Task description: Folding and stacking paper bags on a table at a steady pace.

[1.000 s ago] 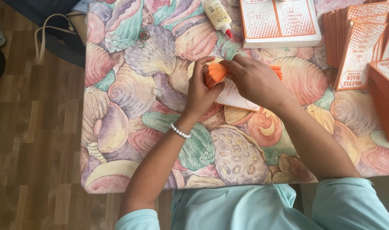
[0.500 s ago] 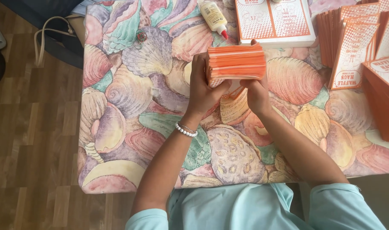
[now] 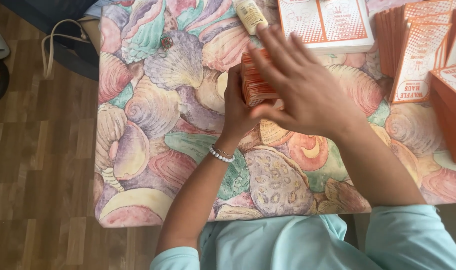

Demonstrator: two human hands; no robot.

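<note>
Left hand (image 3: 238, 107): fingers curled, gripping, wrist raised.
Right hand (image 3: 300, 85): flat, fingers spread, palm down.

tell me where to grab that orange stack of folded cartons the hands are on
Grip the orange stack across its two broad faces, coming from its left end, where the left hand clamps it. The layered edges face up, and the right hand lies spread over the top.

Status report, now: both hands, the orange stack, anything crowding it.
Left hand grips orange card stack at its left end. Right hand spread flat over stack, fingers open. Glue bottle and white printed sheets close behind stack.
</note>
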